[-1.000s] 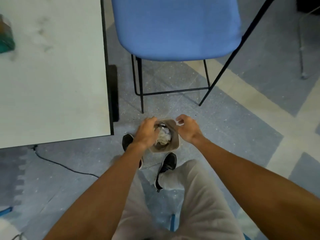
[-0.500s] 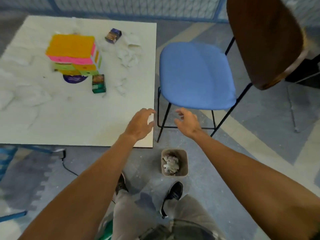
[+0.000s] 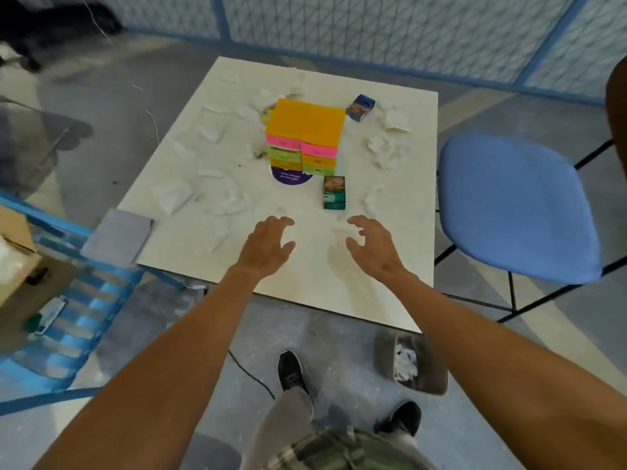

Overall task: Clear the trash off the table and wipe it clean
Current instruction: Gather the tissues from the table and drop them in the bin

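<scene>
Crumpled white tissues lie scattered on the white table (image 3: 305, 286), among them one at the left (image 3: 173, 195) and a cluster at the right (image 3: 386, 151). My left hand (image 3: 266, 247) and my right hand (image 3: 371, 247) hover over the table's near part, fingers spread and loosely bent, holding nothing. A small green box (image 3: 334, 192) stands just beyond them. On the floor under the table's near right corner stands a small bin (image 3: 429, 374) with white tissues inside.
A stack of orange, pink and green boxes (image 3: 303, 137) sits mid-table on a purple disc. A small dark box (image 3: 360, 107) lies farther back. A blue chair (image 3: 515, 205) stands right, a grey pad (image 3: 117, 237) at the table's left corner, a blue frame (image 3: 68, 320) left.
My hands left the bin on the floor and rose over the table, now empty. My view swung up and left, from the floor to the whole tabletop.
</scene>
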### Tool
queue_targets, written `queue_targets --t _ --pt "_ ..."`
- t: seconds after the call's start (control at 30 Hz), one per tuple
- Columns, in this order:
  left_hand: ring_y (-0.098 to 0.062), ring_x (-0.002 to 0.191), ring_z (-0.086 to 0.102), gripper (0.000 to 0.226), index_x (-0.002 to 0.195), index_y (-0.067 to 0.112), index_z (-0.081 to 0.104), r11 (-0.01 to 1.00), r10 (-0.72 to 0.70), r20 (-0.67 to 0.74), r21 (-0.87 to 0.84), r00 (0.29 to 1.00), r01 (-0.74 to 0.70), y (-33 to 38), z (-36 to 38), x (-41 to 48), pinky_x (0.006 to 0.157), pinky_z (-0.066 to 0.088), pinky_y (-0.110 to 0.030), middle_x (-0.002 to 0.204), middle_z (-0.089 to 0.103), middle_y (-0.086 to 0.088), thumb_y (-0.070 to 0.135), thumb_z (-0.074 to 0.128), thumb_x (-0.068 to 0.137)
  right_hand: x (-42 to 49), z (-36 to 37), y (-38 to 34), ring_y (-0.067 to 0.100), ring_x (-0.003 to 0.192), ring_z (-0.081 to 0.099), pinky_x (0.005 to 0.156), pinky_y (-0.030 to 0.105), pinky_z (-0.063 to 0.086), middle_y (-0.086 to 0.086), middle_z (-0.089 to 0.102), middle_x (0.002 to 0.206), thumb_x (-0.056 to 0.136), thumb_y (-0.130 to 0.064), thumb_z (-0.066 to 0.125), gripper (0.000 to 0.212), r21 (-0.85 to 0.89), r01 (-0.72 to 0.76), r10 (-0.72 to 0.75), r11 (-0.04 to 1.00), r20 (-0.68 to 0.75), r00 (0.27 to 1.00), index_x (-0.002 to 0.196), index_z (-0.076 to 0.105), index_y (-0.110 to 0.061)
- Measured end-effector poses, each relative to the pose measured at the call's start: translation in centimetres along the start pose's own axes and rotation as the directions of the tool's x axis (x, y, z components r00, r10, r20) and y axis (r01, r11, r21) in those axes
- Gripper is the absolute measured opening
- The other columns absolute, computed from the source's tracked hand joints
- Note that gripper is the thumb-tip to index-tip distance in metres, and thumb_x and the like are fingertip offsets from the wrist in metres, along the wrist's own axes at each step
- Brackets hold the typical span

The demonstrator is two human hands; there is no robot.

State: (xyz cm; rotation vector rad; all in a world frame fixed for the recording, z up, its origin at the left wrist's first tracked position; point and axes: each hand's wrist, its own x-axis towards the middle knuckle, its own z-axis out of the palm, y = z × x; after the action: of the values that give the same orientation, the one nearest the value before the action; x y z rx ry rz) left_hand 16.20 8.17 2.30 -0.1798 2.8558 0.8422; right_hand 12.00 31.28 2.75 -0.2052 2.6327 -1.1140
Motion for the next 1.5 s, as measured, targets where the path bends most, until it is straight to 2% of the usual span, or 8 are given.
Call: queue_targets --t 0.2,0.43,0.73,0.93,1.07,1.13,1.37,1.5 --pt "-0.025 0.131 0.038 0.044 0.139 0.022 0.045 0.989 -0.151 -0.02 -0.005 0.988 0.151 -8.1 -3.3 0.0 0.107 0.037 -0.042 0.136 0.046 -0.006 0.024 0.056 0.096 2.6 4.7 -5.9 0.019 0.12 0.051 0.103 0.037 0.045 0.001 0.052 0.137 0.093 -0.017 0.06 0.04 0.019 0.088 -0.088 0.996 0.01 0.996 0.132 0.053 -0.021" --pt "-0.027 0.129 0.039 0.047 0.14 0.02 0.042 0.954 -0.301 -0.048 -0.031 0.952 0.3 -13.0 -3.8 0.5 0.102 0.041 -0.042 0.138 0.041 -0.009 0.024 0.059 0.096 5.3 8.1 -9.8 0.009 0.107 0.053 0.081 0.008 0.035 -0.004 0.052 0.131 0.094 -0.016 0.057 0.037 0.036 0.245 -0.247 0.969 0.064 0.967 0.13 0.054 -0.025" --pt "-0.026 0.13 0.033 0.055 0.146 0.024 0.039 0.968 -0.245 0.09 0.076 0.965 0.238 -14.8 -3.2 2.9 0.097 0.047 -0.042 0.139 0.032 -0.008 0.014 0.057 0.096 10.1 10.5 -10.6 0.015 0.11 0.056 0.094 0.026 0.047 -0.001 0.051 0.136 0.094 -0.019 0.06 0.04 -0.026 0.247 -0.237 0.969 0.206 0.949 0.133 0.053 -0.026" --pt "-0.03 0.1 0.053 0.01 0.099 0.008 0.063 0.97 -0.238 -0.006 -0.041 0.971 0.238 -15.7 -3.2 4.9 0.082 0.047 -0.036 0.107 0.05 -0.01 0.004 0.057 0.092 13.6 12.0 -9.7 0.01 0.104 0.051 0.089 0.022 0.042 -0.001 0.049 0.135 0.094 -0.023 0.061 0.04 -0.051 0.201 -0.179 0.978 0.28 0.943 0.133 0.051 -0.027" --pt "-0.024 0.083 0.056 0.007 0.083 0.013 0.061 0.975 -0.19 -0.097 -0.137 0.977 0.176 -16.6 -4.6 5.7 0.076 0.048 -0.037 0.087 0.055 -0.002 0.009 0.063 0.089 15.7 13.6 -9.8 0.013 0.107 0.052 0.097 0.038 0.048 -0.003 0.048 0.133 0.092 -0.027 0.064 0.042 -0.022 0.19 -0.175 0.981 0.305 0.936 0.132 0.051 -0.026" --pt "-0.022 0.077 0.057 0.01 0.086 0.014 0.057 0.967 -0.167 -0.166 -0.22 0.972 0.128 -17.0 -5.3 5.6 0.073 0.052 -0.044 0.085 0.058 -0.002 0.007 0.064 0.088 16.5 14.7 -10.5 0.017 0.109 0.054 0.097 0.04 0.049 -0.002 0.047 0.133 0.09 -0.031 0.066 0.046 -0.022 0.179 -0.164 0.984 0.307 0.938 0.133 0.05 -0.026" --pt "-0.017 0.085 0.059 0.037 0.124 0.022 0.059 0.911 -0.212 -0.153 -0.389 0.965 0.138 -19.4 -7.2 6.0 0.08 0.056 -0.029 0.094 0.059 0.0 0.007 0.064 0.09 17.4 18.6 -13.2 0.027 0.108 0.058 0.094 0.043 0.049 0.003 0.042 0.137 0.086 -0.04 0.07 0.056 -0.147 0.084 -0.045 0.986 0.255 0.966 0.133 0.044 -0.023" --pt "-0.015 0.082 0.058 0.021 0.109 0.01 0.067 0.94 -0.128 -0.144 -0.333 0.981 0.074 -20.5 -7.9 7.9 0.079 0.057 -0.033 0.095 0.057 -0.003 0.002 0.063 0.09 17.5 19.7 -13.6 0.027 0.098 0.054 0.077 0.034 0.041 0.007 0.046 0.121 0.091 -0.024 0.064 0.032 -0.229 -0.029 0.069 0.973 0.171 0.983 0.118 0.049 -0.015"
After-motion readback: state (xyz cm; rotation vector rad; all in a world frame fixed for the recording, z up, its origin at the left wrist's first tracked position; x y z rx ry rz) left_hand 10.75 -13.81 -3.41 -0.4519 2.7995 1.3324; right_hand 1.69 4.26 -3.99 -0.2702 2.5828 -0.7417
